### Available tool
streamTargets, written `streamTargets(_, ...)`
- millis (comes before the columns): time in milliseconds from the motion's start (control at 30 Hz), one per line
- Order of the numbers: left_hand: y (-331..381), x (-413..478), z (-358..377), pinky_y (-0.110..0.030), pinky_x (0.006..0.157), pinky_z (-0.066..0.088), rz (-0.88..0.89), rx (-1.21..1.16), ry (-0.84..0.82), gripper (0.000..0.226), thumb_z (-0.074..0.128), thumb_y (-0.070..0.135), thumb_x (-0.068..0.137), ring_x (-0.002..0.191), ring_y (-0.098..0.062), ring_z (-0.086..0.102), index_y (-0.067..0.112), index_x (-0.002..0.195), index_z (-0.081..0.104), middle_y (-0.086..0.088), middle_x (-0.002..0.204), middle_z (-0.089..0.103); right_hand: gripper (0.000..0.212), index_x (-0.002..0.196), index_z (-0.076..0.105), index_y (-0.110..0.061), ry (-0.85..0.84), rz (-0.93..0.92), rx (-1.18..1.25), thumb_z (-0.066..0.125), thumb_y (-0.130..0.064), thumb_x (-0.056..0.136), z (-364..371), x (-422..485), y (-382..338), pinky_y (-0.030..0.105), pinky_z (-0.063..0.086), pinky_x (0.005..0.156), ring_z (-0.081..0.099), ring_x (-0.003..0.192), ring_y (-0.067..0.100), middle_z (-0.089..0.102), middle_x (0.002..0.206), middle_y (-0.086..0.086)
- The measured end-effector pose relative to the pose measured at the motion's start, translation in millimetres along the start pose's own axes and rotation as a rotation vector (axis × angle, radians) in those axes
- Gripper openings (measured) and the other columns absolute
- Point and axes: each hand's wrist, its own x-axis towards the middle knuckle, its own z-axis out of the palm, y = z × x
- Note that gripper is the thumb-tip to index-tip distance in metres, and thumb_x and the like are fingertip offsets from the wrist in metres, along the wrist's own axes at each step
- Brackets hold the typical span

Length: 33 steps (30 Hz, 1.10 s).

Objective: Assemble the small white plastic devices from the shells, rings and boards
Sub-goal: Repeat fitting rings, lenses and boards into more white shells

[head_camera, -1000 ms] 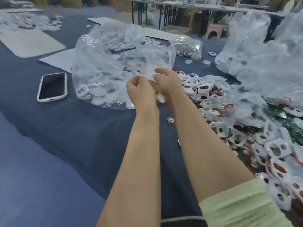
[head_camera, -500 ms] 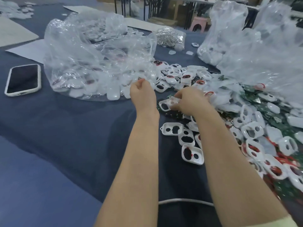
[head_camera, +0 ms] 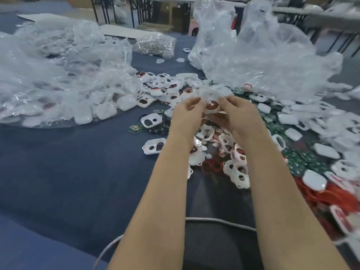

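Head view: a white shell [head_camera: 212,107] with a reddish middle is being held up over the blue table cloth [head_camera: 68,172]. Its left edge is being pinched by the curled fingers of the left hand [head_camera: 187,114], and its right edge is being pinched by the curled fingers of the right hand [head_camera: 240,115]. A crinkly bit of clear plastic [head_camera: 212,91] is being seen just above the shell, but it cannot be told if it is being touched. Right under the shell and toward the person, a heap of loose shells [head_camera: 235,170] is being left on the cloth, with red rings [head_camera: 212,165] mixed in. To the right of the shell, green boards [head_camera: 303,159] are being partly covered by more shells. Far to the left of the shell a big clear bag [head_camera: 58,78] of parts is being kept, and another clear bag [head_camera: 263,55] is standing behind it to the right. Well behind the shell, a small bag of metal rings [head_camera: 155,44] is lying. A white cable [head_camera: 214,220] is lying much nearer the person than the shell.
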Motion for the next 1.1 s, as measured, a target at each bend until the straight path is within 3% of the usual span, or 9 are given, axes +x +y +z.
streamTargets(167,-24.8,-7.1,47.0,-0.030,0.076,0.055,0.019,0.114,-0.093,0.012,0.057,0.015,0.096,0.086,-0.019,0.065,0.020,0.085,0.055,-0.005,0.091,0.066,0.023,0.075,0.066,-0.020,0.198,-0.057,-0.373,0.055,-0.019,0.095,-50.4,-13.6,11.0,0.046,0.057,0.083,0.070,0.084,0.027,0.071,0.086,0.009)
streamTargets(300,-32.0,-7.6,58.5,-0.023,0.066,0.058,-0.007,-0.043,-0.084,0.006,0.050,0.015,0.100,0.083,-0.013,0.069,0.011,0.102,0.055,-0.003,0.093,0.072,0.012,0.076,0.063,-0.025,0.287,-0.057,-0.593,0.065,-0.023,0.088,-86.8,-23.8,8.8,0.042,0.056,0.080,0.065,0.082,0.018,0.065,0.080,-0.006)
streamTargets(400,-33.7,-4.8,55.8,-0.025,0.067,0.059,-0.057,-0.230,-0.076,0.017,0.049,0.012,0.100,0.082,-0.015,0.071,0.005,0.115,0.052,-0.006,0.094,0.072,0.006,0.081,0.066,-0.023,0.158,0.054,-0.763,0.070,-0.026,0.083,-103.6,-31.8,5.4,0.025,0.048,0.061,0.061,0.074,0.009,0.065,0.081,-0.007)
streamTargets(600,-32.8,-3.2,53.5,-0.031,0.075,0.057,-0.035,-0.358,0.011,0.014,0.050,0.011,0.100,0.076,-0.016,0.071,0.006,0.112,0.054,-0.002,0.082,0.072,0.031,0.098,0.063,-0.026,-0.276,0.100,-1.122,0.076,-0.043,0.075,-81.4,-39.2,1.0,0.020,0.034,0.051,0.050,0.063,0.001,0.046,0.073,-0.017)
streamTargets(733,-31.8,-3.2,46.8,-0.029,0.071,0.058,-0.013,-0.479,0.090,0.006,0.051,0.011,0.098,0.069,-0.014,0.071,0.014,0.094,0.052,0.001,0.072,0.072,0.029,0.103,0.061,-0.021,-0.171,0.049,-1.126,0.074,-0.035,0.080,-69.4,-36.5,6.3,0.026,0.045,0.059,0.056,0.069,0.009,0.058,0.092,-0.007)
streamTargets(833,-30.9,-2.8,45.2,-0.026,0.064,0.058,0.001,-0.519,0.112,0.003,0.052,0.010,0.097,0.070,-0.015,0.071,0.013,0.097,0.053,0.000,0.073,0.072,0.029,0.111,0.061,-0.019,-0.063,-0.072,-1.171,0.069,-0.025,0.083,-60.5,-34.8,9.9,0.030,0.046,0.081,0.057,0.098,0.019,0.057,0.117,0.005)
streamTargets(900,-30.3,-2.5,45.2,-0.025,0.062,0.058,0.014,-0.543,0.128,0.005,0.052,0.009,0.098,0.069,-0.015,0.072,0.010,0.103,0.052,0.000,0.071,0.072,0.035,0.114,0.060,-0.020,-0.083,-0.135,-1.168,0.070,-0.030,0.082,-51.4,-36.7,8.0,0.034,0.044,0.092,0.053,0.108,0.022,0.054,0.119,0.007)
streamTargets(1000,-28.7,-0.7,43.2,-0.024,0.063,0.058,0.055,-0.550,0.165,0.007,0.051,0.010,0.098,0.067,-0.014,0.071,0.009,0.105,0.052,0.003,0.068,0.071,0.036,0.106,0.063,-0.019,-0.229,-0.142,-1.216,0.074,-0.038,0.077,-37.2,-43.5,5.0,0.031,0.047,0.078,0.057,0.097,0.021,0.060,0.105,0.003)
streamTargets(1100,-28.1,0.8,40.1,-0.023,0.066,0.058,0.090,-0.530,0.193,0.005,0.051,0.012,0.099,0.069,-0.013,0.070,0.010,0.103,0.053,0.001,0.074,0.071,0.028,0.098,0.066,-0.014,-0.399,-0.095,-1.340,0.075,-0.030,0.078,-22.9,-48.9,11.8,0.029,0.048,0.068,0.060,0.088,0.025,0.062,0.096,0.006)
